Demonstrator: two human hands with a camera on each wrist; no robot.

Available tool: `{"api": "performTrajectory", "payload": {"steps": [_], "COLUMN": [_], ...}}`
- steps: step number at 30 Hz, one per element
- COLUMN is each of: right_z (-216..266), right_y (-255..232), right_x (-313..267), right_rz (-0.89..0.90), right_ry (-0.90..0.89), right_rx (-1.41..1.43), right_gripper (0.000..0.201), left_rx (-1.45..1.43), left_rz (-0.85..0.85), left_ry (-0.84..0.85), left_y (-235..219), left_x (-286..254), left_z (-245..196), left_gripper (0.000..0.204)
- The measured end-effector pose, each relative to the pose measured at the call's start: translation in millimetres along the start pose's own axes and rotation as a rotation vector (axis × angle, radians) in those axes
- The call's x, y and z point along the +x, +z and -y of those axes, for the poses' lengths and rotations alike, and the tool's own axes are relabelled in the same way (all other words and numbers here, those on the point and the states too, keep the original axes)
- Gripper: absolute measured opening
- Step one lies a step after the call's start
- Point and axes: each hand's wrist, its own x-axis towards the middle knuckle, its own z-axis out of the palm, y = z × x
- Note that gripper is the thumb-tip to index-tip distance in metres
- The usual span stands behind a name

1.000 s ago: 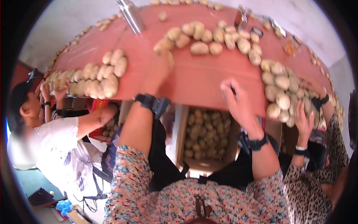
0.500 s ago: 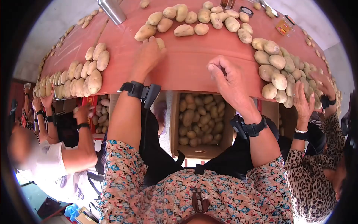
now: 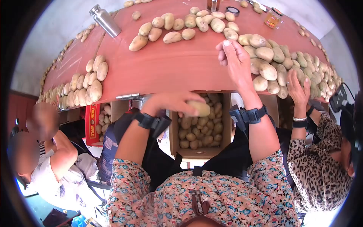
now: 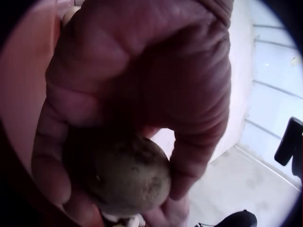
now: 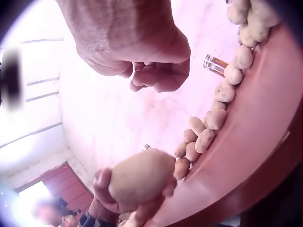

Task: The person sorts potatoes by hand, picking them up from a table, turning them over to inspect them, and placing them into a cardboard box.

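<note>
My left hand (image 3: pixel 166 102) grips a potato (image 3: pixel 199 109) over the near edge of the red table (image 3: pixel 177 73), above an open cardboard box. In the left wrist view the thumb and fingers curl round that potato (image 4: pixel 130 177), its skin marked with dark spots. My right hand (image 3: pixel 237 64) is raised over the table beside the potato pile at the right. Its fingers are loosely curled and its thumb extended, with nothing held, as the right wrist view also shows.
Below the table edge, the cardboard box (image 3: pixel 189 153) contains many potatoes. A loose arc of potatoes (image 3: pixel 172 37) lies ahead, rows (image 3: pixel 79 94) at left. A steel bottle (image 3: pixel 106 22) and a glass jar (image 3: pixel 273 18) stand farther back. People work at both sides; another person's hand (image 3: pixel 298 89) touches the right pile.
My left hand has come back from the left end of the potato arc to above the box, carrying a potato. My right hand has moved forward and right, towards the pile.
</note>
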Motion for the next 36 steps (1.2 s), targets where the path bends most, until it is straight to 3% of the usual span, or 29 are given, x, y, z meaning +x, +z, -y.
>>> {"api": "performTrajectory", "payload": {"steps": [1, 3, 4, 6, 7, 9, 10, 12, 13, 15, 17, 19, 21, 23, 25, 27, 30, 31, 33, 34, 36], "right_z": [-0.3, -4.0, -4.8, -3.9, -3.0, -0.8, -0.1, 1.1, 2.1, 6.3, 8.7, 7.5, 7.8, 10.1, 13.6, 11.1, 21.2, 22.9, 12.1, 11.2, 16.5], "right_y": [-2.2, -6.3, -8.1, -9.5, -10.4, -11.6, -12.8, -14.3, -15.2, -16.8, -15.0, -13.0, -12.0, -11.7, -12.0, -8.9, -1.2, 2.4, 9.6, 14.1, 24.9], "right_x": [0.1, 0.7, -0.7, -3.2, -3.4, -4.2, -5.0, -5.5, -5.4, -6.5, -8.1, -9.2, -10.8, -12.9, -15.1, -15.6, -22.7, -25.2, -29.4, -31.8, -35.3], "right_rz": [-0.011, -0.018, -0.016, -0.027, -0.031, -0.041, -0.037, -0.037, -0.022, -0.026, -0.022, -0.034, -0.020, -0.012, 0.003, 0.009, 0.016, 0.019, 0.064, 0.089, 0.111], "right_ry": [-0.012, -0.025, -0.024, -0.047, -0.069, -0.077, -0.081, -0.091, -0.101, -0.096, -0.102, -0.079, -0.104, -0.125, -0.042, -0.084, -0.088, -0.056, 0.007, -0.010, -0.034], "right_rx": [0.010, 0.018, 0.019, 0.021, 0.015, -0.005, -0.029, -0.037, -0.047, -0.039, -0.020, -0.016, -0.038, -0.074, -0.078, -0.074, -0.108, -0.152, -0.163, -0.181, -0.209], "right_gripper": [0.025, 0.025, 0.024, 0.024, 0.024, 0.023, 0.022, 0.022, 0.021, 0.021, 0.020, 0.020, 0.020, 0.020, 0.020, 0.020, 0.021, 0.021, 0.020, 0.018, 0.016], "left_rx": [0.005, -0.003, 0.007, -0.052, -0.040, -0.442, -0.432, -0.460, -0.453, -0.155, 0.027, 0.148, 0.209, 0.340, 0.418, 0.496, 0.213, 0.224, 0.142, 0.146, 0.141], "left_rz": [0.056, 0.012, 0.015, -0.228, -0.225, -0.596, -0.588, -0.875, -0.877, -0.461, -0.289, -0.176, -0.170, -0.111, -0.168, -0.220, -0.636, -0.657, -1.081, -1.090, -1.461], "left_ry": [-0.074, -0.261, -0.269, -0.449, -0.451, -0.307, -0.312, -0.163, -0.158, -0.397, -0.292, -0.191, -0.163, 0.057, 0.106, 0.156, 0.193, 0.200, 0.303, 0.311, 0.374], "left_y": [14.1, 43.0, 52.8, 64.4, 63.5, 59.9, 59.7, 57.3, 55.2, 50.2, 51.8, 55.5, 52.1, 43.0, 28.1, 9.1, -23.0, -35.5, -63.5, -76.3, -101.7], "left_x": [13.4, 39.8, 48.7, 65.1, 72.8, 81.2, 84.4, 87.7, 86.7, 79.5, 77.7, 68.7, 61.1, 54.9, 35.8, 23.2, 8.9, 4.6, -2.5, -6.3, -12.8], "left_z": [9.6, 37.1, 51.1, 78.6, 95.4, 115.4, 117.8, 112.3, 104.9, 90.2, 95.5, 69.2, 38.8, 17.1, -21.6, -37.2, -45.1, -40.8, -23.0, -13.5, 7.5], "left_gripper": [0.062, 0.062, 0.062, 0.060, 0.060, 0.062, 0.062, 0.058, 0.058, 0.054, 0.048, 0.046, 0.044, 0.039, 0.035, 0.032, 0.021, 0.021, 0.017, 0.017, 0.021]}}
